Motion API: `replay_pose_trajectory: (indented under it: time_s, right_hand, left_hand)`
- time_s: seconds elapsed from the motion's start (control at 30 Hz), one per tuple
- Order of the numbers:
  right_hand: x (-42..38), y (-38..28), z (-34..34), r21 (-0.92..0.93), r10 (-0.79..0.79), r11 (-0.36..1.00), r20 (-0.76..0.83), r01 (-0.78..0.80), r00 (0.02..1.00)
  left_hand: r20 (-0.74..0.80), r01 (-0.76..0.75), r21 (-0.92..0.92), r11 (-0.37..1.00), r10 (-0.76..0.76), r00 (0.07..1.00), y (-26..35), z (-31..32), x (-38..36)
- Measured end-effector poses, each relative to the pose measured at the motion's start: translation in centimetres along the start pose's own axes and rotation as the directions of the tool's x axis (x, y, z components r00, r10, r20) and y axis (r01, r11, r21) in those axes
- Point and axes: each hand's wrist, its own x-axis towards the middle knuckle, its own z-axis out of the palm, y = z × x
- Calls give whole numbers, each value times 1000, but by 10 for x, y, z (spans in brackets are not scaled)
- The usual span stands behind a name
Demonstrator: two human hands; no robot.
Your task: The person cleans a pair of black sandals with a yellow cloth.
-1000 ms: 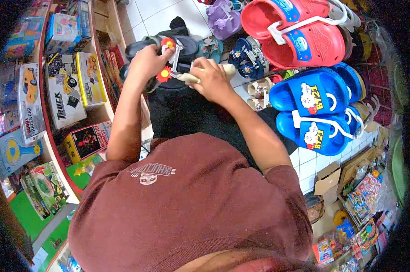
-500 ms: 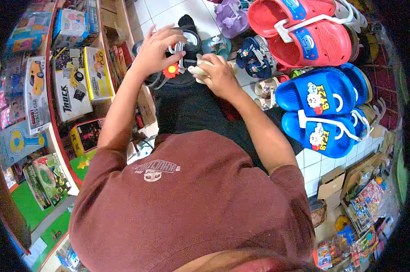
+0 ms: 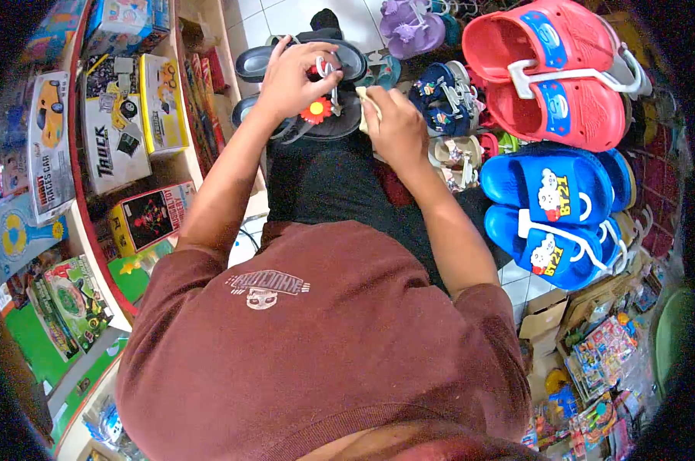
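A: Setting? Take the toy shelf (image 3: 94, 192) as the reference.

B: Shop interior, white tiled floor (image 3: 286, 15). Shelf curves along the view's left edge, stacked with boxed toys, including a "TRUCK" box (image 3: 109, 146). Across the aisle from the shelf hang a red clog pair (image 3: 555, 69) on a white hanger and a blue "BY21" slide pair (image 3: 555, 207). Beyond those, further from the shelf, packaged toys (image 3: 601, 361) and cardboard.

A: Item in hand?

B: A dark sandal pair (image 3: 316, 92) on a white hanger clip, with a red flower ornament showing a yellow centre. It sits just off the shelf's far end, above dark trousers.

A: Hands?

B: Left hand (image 3: 293, 77) curled over the sandal top, fingers closed round the white clip. Right hand (image 3: 397, 127) is clenched on a pale cloth (image 3: 364, 104), which touches the sandal edge beside the flower.
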Motion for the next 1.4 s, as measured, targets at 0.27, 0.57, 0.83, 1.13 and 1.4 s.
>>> replay_pose_trajectory:
  time_s: [0.27, 0.57, 0.83, 1.13, 1.4]
  right_hand:
    - [-8, -14, -2, -57, 5, 998, 113, 1, 994]
    - [-17, -34, 8, 47, -173, 985, 182, 167, 968]
    - [-15, -26, 20, 134, -31, 991, 188, 6, 982]
    - [-3, 3, 12, 139, 186, 969, 117, -202, 975]
    - [13, 5, 26, 126, 162, 978, 27, -164, 986]
  left_hand:
    - [27, 43, 6, 999, -43, 999, -2, 5, 6]
    - [-49, 133, 47, 990, -131, 990, -8, 22, 13]
    - [-212, 256, 129, 958, -226, 951, 16, 34, 23]
    - [1, 227, 111, 968, -228, 974, 5, 2, 12]
    - [-51, 23, 69, 997, -19, 998, -30, -11, -5]
